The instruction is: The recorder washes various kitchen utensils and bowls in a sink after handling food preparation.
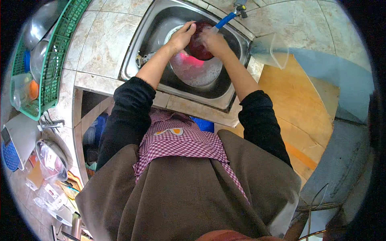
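Note:
In the sink [150, 34] I hold a dark red, round bowl [198, 48] tilted above a wide basin [199, 78] of foamy water. My left hand [183, 38] is closed on the bowl's left edge, thumb at the top. Against the bowl's right side lies my right hand [216, 43]; water and blur hide its fingers. A tap with a blue hose end [226, 21] points down beside this hand, and water splashes around the fingers. Pinkish-red light shines on the foam below the bowl.
A clear plastic container [277, 50] stands right of the sink, near a wooden board [297, 108]. On the left, a green rack [50, 76] holds metal bowls and cups. Below it are a metal bowl [60, 156] and several plastic bags [52, 197]. A metal fitting [139, 61] sits at the sink's left edge.

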{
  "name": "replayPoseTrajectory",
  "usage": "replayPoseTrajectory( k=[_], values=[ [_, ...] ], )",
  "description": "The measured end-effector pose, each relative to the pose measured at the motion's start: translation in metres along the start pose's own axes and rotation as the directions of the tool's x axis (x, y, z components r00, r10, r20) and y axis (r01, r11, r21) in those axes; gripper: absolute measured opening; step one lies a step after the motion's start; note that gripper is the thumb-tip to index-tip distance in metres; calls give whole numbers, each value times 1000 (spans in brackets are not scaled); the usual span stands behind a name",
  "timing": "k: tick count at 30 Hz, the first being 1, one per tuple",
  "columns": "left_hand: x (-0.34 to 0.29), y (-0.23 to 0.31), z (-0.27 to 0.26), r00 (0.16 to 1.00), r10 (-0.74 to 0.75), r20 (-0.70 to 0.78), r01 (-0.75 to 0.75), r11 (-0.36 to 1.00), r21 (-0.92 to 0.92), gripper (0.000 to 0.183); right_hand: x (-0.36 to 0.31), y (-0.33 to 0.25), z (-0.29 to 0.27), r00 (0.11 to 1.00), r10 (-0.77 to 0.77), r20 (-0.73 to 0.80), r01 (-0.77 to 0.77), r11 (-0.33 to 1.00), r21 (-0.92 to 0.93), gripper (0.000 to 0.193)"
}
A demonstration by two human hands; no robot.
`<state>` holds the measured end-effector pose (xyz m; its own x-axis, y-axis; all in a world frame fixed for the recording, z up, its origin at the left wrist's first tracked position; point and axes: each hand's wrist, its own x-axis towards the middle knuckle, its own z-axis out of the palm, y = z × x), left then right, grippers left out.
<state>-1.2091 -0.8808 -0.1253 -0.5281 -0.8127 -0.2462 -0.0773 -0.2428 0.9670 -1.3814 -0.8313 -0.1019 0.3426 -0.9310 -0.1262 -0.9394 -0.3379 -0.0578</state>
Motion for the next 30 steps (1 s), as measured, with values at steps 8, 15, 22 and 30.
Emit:
replayPoseTrajectory(
  k=[8,15,22,30],
  values=[
    [-9,-18,14,990,3,-141,-2,1000,4,48,-20,-31,7,764,251,-595,-209,968,139,29],
    [-44,21,17,895,-408,181,438,881,-177,55,-37,-34,9,740,670,-51,-607,699,377,29],
    [-41,25,12,804,-415,426,461,887,-5,70,-25,-32,24,904,54,-424,-45,999,31,22],
    [-42,34,2,860,-387,331,419,908,-27,56,-9,-30,6,945,249,-213,-207,958,199,21]
  ],
)
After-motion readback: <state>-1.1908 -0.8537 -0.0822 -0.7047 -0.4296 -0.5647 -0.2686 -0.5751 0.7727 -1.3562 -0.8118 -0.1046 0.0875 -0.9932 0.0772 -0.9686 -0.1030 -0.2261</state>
